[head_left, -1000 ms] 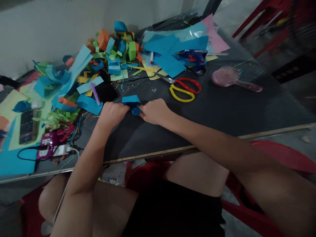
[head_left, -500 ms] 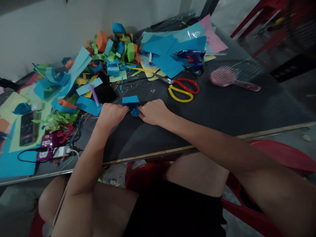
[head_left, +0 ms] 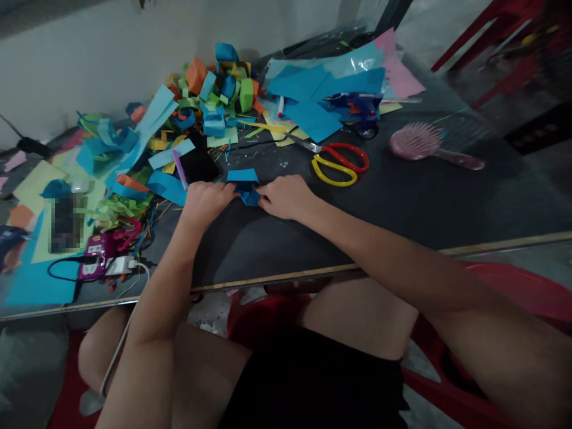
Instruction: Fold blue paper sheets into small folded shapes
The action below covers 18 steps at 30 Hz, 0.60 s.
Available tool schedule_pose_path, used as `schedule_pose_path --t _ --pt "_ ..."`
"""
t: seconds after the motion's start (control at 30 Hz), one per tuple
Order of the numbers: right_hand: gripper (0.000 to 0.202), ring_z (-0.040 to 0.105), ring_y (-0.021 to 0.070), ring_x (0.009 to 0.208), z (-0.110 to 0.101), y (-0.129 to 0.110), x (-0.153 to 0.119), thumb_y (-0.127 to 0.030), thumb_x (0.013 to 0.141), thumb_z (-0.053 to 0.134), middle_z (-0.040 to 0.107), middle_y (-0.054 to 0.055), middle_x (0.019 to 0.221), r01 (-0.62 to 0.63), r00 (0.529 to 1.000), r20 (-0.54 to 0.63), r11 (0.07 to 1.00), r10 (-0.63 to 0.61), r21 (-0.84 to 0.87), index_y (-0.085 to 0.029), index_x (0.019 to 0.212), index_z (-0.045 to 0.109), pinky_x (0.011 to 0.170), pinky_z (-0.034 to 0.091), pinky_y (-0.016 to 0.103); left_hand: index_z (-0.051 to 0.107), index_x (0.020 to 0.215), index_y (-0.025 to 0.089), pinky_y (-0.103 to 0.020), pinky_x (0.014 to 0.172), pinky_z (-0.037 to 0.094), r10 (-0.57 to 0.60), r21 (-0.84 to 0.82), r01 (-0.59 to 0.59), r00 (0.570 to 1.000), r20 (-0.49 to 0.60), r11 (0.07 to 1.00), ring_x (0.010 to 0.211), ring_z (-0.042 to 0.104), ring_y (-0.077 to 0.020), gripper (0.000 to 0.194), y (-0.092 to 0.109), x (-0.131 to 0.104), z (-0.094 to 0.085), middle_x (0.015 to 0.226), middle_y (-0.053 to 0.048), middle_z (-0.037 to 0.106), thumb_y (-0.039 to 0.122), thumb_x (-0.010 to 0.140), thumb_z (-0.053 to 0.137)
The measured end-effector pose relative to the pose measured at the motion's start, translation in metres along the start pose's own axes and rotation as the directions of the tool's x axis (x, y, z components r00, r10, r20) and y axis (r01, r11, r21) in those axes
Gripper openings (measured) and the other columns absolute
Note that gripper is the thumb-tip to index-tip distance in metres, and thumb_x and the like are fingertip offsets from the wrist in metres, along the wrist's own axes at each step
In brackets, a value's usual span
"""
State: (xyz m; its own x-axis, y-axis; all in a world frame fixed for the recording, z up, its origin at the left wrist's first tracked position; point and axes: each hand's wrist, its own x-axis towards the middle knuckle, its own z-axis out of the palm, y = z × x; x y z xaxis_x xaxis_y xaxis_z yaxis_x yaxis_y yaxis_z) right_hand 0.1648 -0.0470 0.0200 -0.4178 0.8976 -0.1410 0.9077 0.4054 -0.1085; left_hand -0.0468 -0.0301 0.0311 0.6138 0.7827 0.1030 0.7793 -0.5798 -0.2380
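A folded piece of blue paper (head_left: 243,177) is held low over the dark table (head_left: 277,244), near its middle. My left hand (head_left: 208,201) grips its left side with curled fingers. From the right, my right hand (head_left: 286,195) pinches the other side. The fingertips are partly hidden behind the hands and the paper. Scissors (head_left: 342,164) with one red and one yellow handle lie right of and beyond my right hand. Left of my left hand are a purple stick (head_left: 180,170) and a flat blue paper piece (head_left: 167,187).
Folded coloured paper pieces (head_left: 245,95) are heaped at the back. A blue glue gun (head_left: 364,110) lies on blue sheets; a pink hairbrush (head_left: 415,141) is at the right. A purple power socket (head_left: 96,253) with cables sits at the left front.
The camera view has shifted, so the table objects appear farther right. Both hands keep hold of the blue paper, whose folds look slightly changed.
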Motion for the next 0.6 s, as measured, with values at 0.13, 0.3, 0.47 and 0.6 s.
schedule_pose_path --t 0.13,0.3,0.47,0.6 --pt "0.05 0.07 0.0277 0.085 -0.002 0.0 0.001 -0.032 0.096 0.033 0.076 0.015 0.097 0.01 1.0 0.013 1.0 -0.011 0.027 -0.022 0.132 0.067 0.063 0.034 0.032 0.075 0.102 0.017 -0.031 0.06 0.036 -0.011 0.0 0.011 1.0 0.017 1.0 0.074 0.07 -0.0253 0.038 -0.004 0.001 0.007 0.081 -0.013 0.074 0.043 0.1 0.046" --pt "0.045 0.07 0.0278 0.083 -0.002 0.001 0.002 -0.03 0.094 0.035 0.075 0.015 0.091 0.012 1.0 -0.002 1.0 -0.012 0.024 -0.019 0.106 0.077 0.064 0.035 0.033 0.077 0.092 0.018 -0.029 0.059 0.035 0.022 -0.038 -0.022 1.0 -0.011 0.999 0.069 0.067 -0.0221 0.043 -0.009 -0.001 0.016 0.074 -0.01 0.072 0.045 0.1 0.045" --pt "0.046 0.071 0.0299 0.086 0.0 0.001 0.002 -0.032 0.093 0.035 0.076 0.015 0.097 0.006 1.0 -0.029 1.0 -0.006 0.026 -0.021 0.114 0.075 0.065 0.036 0.034 0.079 0.09 0.02 -0.028 0.057 0.034 0.06 -0.067 -0.068 0.992 -0.107 0.995 0.065 0.064 -0.0184 0.048 -0.005 -0.005 0.017 0.073 -0.009 0.072 0.049 0.102 0.043" --pt "0.046 0.07 0.0297 0.085 0.0 0.003 0.003 -0.032 0.093 0.035 0.076 0.016 0.095 0.014 1.0 -0.018 1.0 -0.014 0.028 -0.018 0.11 0.076 0.065 0.036 0.034 0.08 0.1 0.024 -0.027 0.054 0.031 0.018 -0.084 -0.021 0.999 -0.041 0.996 0.063 0.066 -0.0199 0.04 0.001 -0.005 0.017 0.069 -0.009 0.072 0.047 0.099 0.048"
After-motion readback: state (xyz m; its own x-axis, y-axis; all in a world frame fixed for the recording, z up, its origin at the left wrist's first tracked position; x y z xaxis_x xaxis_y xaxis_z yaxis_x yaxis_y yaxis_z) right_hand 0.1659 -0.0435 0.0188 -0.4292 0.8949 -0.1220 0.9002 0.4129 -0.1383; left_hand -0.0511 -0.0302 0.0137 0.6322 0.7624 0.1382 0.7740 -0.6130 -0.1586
